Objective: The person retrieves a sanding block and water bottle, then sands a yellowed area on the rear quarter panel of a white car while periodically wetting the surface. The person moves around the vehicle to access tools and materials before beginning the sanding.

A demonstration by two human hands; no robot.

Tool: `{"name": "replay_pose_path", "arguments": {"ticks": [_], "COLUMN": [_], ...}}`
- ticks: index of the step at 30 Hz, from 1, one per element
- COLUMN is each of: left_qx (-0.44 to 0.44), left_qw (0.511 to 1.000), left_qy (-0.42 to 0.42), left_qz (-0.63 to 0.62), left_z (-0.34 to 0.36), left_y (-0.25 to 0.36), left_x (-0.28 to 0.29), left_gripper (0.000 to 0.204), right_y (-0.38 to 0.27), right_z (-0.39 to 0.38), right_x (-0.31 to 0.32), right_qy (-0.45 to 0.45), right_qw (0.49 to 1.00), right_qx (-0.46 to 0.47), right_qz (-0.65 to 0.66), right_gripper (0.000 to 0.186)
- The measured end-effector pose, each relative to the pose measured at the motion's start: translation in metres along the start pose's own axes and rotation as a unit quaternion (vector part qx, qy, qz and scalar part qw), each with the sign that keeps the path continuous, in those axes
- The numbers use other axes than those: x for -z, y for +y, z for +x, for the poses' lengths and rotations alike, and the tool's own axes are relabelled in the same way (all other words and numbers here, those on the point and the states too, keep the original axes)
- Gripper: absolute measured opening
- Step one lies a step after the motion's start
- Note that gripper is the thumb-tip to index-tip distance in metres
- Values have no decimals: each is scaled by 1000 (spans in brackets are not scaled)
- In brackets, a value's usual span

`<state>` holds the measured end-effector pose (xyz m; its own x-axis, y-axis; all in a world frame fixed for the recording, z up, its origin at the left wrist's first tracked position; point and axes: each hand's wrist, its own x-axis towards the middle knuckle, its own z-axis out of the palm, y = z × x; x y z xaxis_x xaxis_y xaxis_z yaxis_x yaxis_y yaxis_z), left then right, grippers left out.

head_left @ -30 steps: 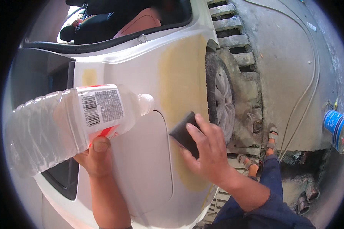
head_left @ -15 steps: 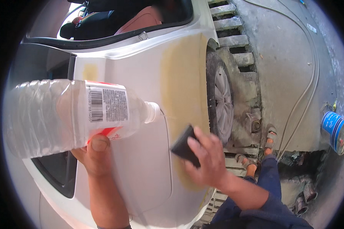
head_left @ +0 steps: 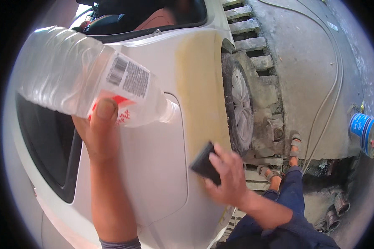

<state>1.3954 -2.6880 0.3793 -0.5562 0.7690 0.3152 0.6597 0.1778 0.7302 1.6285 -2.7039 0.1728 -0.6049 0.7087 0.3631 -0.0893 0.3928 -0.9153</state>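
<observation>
At upper left, grips with the left hand (head_left: 98, 135) the clear bottle (head_left: 97, 74), tipped more than a moment ago, maybe for easier pouring. Below the middle, holds the black block (head_left: 205, 162) in the right hand (head_left: 229, 176), at the tan patch (head_left: 201, 91). Cannot see under the block.

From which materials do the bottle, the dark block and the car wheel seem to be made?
Bottle: thin, clear plastic, glossy; the see-through, ribbed wall with bright highlights suggests it.
Dark block: perhaps rubber or dense foam, matte; its even, dark surface leaves this open.
Wheel: likely metal, by its silvery-grey spokes, though a painted plastic cover is possible.
</observation>
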Motion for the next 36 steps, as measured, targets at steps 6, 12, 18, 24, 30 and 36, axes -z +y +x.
{"name": "replay_pose_path", "arguments": {"ticks": [6, 12, 18, 24, 30, 36], "left_qx": [35, 19, 26, 20, 1, 32], "left_qw": [998, 999, 997, 998, 999, 997], "left_qy": [-38, -48, -67, -59, -9, -66], "left_qz": [-18, -9, -15, 9, 52, -4], "left_z": [10, 9, 4, 8, 7, 10], "left_y": [8, 16, 9, 8, 9, 2], "left_x": [-7, -10, -9, 0, -13, 1], "left_gripper": [55, 56, 57, 52, 61, 51], "right_y": [27, -20, 16, -16, -14, 12], "right_z": [107, -32, 69, -23, -21, 51], "right_x": [-13, -4, -16, -13, -14, -23], "right_qy": [109, 11, 91, 46, 51, 95], "right_qw": [992, 1000, 995, 999, 998, 993], "right_qx": [7, -15, -19, -18, -27, -54], "right_qz": [-62, 4, -39, -13, -19, -34], "right_gripper": [66, 67, 62, 70, 68, 66]}}
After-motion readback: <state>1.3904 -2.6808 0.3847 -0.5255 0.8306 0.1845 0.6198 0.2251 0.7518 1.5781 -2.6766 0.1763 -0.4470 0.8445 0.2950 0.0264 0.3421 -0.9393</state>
